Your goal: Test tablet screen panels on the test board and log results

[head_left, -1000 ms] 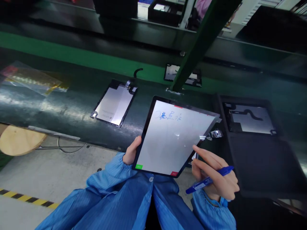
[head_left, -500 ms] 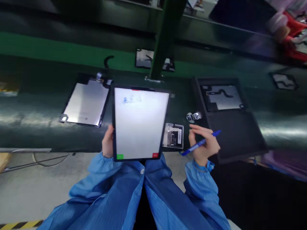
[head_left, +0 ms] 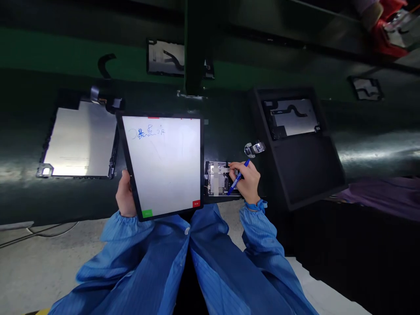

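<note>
My left hand (head_left: 125, 196) is closed on the lower left edge of a tablet (head_left: 167, 170), tilted above my lap. Its lit white screen bears blue handwritten marks near the top, a green box at bottom left and a red one at bottom right. In my right hand (head_left: 250, 183) a blue pen (head_left: 239, 177) lies between the fingers, tip pointing down. That hand is over the right part of an exposed circuit board (head_left: 215, 180) with pale tape strips on the bench's front edge. Whether its fingertips touch the board, I cannot tell. A silvery ring-like object (head_left: 254, 149) lies just beyond.
To the left lies a display panel (head_left: 80, 140) with its silver back up. A black tray (head_left: 308, 170) at right holds another panel (head_left: 293, 117). Behind the green post (head_left: 193, 48) is a further panel (head_left: 164, 57). A person's hand (head_left: 370, 15) shows at upper right.
My right hand has moved left and down onto the circuit board, pen still held. The view has shifted, and the tablet is turned slightly, its handwriting now sharper.
</note>
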`<action>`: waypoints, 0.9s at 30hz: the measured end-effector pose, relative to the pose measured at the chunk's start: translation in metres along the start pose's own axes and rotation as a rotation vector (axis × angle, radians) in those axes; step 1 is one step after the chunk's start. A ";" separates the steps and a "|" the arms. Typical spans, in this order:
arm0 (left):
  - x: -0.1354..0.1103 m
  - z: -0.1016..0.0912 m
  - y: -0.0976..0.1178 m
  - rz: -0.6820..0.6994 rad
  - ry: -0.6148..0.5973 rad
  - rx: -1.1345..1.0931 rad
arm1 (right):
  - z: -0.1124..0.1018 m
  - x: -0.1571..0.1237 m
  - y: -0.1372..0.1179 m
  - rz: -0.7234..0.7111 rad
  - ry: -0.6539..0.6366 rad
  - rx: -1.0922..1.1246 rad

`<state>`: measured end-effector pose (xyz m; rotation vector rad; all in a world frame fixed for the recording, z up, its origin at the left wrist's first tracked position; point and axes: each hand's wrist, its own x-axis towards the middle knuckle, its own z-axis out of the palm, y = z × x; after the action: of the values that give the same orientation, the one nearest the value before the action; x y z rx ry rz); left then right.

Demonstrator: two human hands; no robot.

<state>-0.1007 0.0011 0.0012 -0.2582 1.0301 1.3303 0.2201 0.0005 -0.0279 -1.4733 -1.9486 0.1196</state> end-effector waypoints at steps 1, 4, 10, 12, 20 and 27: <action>0.001 -0.001 0.000 -0.004 0.000 -0.008 | -0.001 0.001 -0.001 -0.012 -0.007 0.001; 0.000 -0.003 -0.001 -0.016 -0.059 -0.036 | -0.002 0.002 -0.002 -0.064 0.006 0.006; -0.006 0.002 -0.013 0.029 -0.070 0.020 | -0.002 0.004 0.002 -0.158 0.031 -0.044; -0.003 0.000 -0.017 0.043 -0.041 0.053 | -0.002 0.005 0.004 -0.165 0.021 -0.068; 0.006 -0.011 -0.019 -0.122 -0.174 0.116 | -0.003 0.008 0.006 -0.202 0.011 -0.124; 0.007 -0.018 -0.019 -0.161 -0.244 0.010 | -0.001 0.011 0.005 -0.234 0.042 -0.143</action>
<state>-0.0935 -0.0121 -0.0213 -0.1630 0.7939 1.1778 0.2234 0.0117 -0.0241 -1.3122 -2.1145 -0.1569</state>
